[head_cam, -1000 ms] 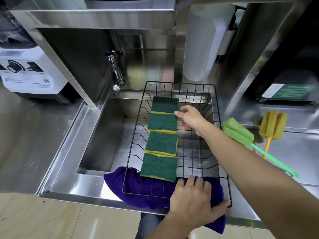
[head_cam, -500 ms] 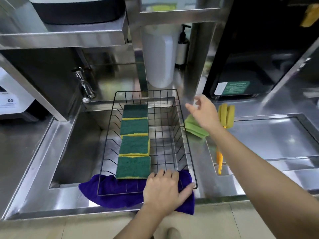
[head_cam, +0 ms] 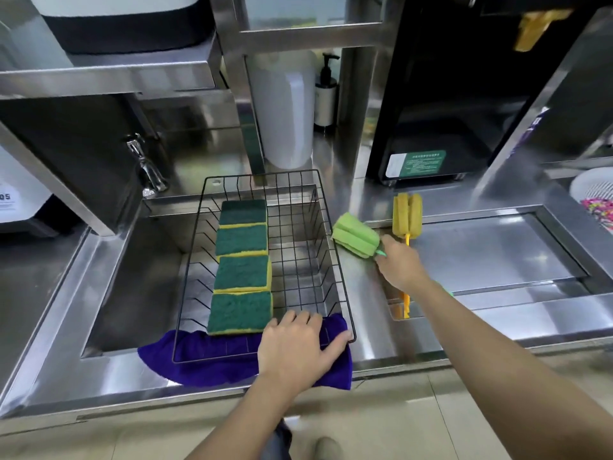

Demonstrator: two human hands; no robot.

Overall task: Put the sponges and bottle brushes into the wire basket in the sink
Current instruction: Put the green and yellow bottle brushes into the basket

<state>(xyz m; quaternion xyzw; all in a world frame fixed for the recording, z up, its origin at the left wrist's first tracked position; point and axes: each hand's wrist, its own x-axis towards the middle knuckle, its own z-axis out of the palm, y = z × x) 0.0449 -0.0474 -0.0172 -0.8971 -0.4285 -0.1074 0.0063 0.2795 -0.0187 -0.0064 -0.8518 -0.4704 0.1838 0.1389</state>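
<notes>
A black wire basket (head_cam: 335, 260) sits in the steel sink (head_cam: 132, 293). Several green-and-yellow sponges (head_cam: 243, 270) lie in a row along the basket's left side. My left hand (head_cam: 295, 346) rests flat on the basket's near rim and the purple cloth (head_cam: 199, 356) beneath it. My right hand (head_cam: 398, 263) is closed around the handle of the green bottle brush (head_cam: 356, 239), whose foam head points toward the basket's right rim. The yellow bottle brush (head_cam: 407, 214) lies on the counter just behind my right hand, its orange handle partly hidden by my arm.
A tap (head_cam: 146, 167) stands at the sink's back left. A white container (head_cam: 285, 107) and a pump bottle (head_cam: 326, 91) stand behind the basket. A black machine (head_cam: 431, 127) is at the back right, a white colander (head_cam: 593, 194) at the far right.
My right hand left the basket, moved right to the counter and closed on the green brush's handle, turning its head toward the basket. The view swung right. My left hand stayed put.
</notes>
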